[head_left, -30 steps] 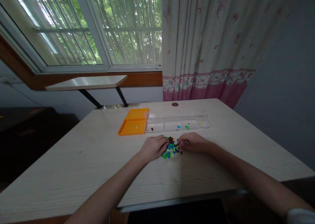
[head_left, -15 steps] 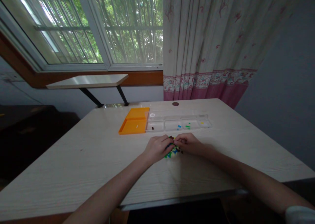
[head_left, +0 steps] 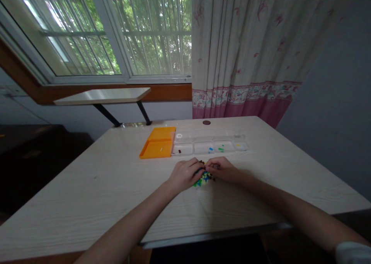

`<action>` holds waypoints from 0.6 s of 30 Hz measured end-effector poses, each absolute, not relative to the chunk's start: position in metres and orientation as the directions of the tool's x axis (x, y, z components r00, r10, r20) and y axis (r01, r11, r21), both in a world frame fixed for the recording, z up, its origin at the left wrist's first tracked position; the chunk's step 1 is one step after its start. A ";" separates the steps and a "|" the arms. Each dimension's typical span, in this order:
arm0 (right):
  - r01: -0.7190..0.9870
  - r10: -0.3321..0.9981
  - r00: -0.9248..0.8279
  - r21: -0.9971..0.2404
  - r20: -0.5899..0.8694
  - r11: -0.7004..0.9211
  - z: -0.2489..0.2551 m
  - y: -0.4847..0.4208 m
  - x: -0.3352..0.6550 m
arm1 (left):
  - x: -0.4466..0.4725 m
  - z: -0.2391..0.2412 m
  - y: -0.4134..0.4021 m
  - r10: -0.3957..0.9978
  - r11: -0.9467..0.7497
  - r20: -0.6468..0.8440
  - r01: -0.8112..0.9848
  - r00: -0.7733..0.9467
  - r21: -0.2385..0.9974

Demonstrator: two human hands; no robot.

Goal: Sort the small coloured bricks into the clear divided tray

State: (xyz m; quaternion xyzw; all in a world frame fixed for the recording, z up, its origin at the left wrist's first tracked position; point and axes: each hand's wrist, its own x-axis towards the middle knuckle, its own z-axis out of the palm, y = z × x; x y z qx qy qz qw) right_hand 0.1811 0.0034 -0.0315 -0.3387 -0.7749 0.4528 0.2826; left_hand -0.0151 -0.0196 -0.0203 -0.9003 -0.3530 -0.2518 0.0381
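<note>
A small heap of tiny plastic pieces [head_left: 205,176], green, blue, pale yellow and dark brown, lies on the table. My left hand [head_left: 186,174] bends over the heap's left side, with its fingers drawn together at the pieces. From the right, my right hand [head_left: 222,169] reaches the same spot, its thumb and fingertips pinched close to my left fingertips. Whatever sits between the fingertips is too small and covered to name. Just behind the hands is a clear plastic case [head_left: 193,154] with compartments. Inside it are a few brown, blue, green and yellow pieces.
An orange open box [head_left: 156,156] stands left of the clear case, holding a small white piece. A raised shelf [head_left: 104,96] on black legs stands at the table's back left. The pale wooden table [head_left: 116,202] has a round hole [head_left: 206,122] near its back edge, by the curtain.
Both hands stay at the heap, with only slight finger movement. The case and the box have not moved.
</note>
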 end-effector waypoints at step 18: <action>0.448 0.639 -0.668 -0.480 0.381 0.754 -0.038 0.012 0.191 | -0.035 -0.008 -0.010 0.684 -0.597 0.704 0.701 0.190 0.390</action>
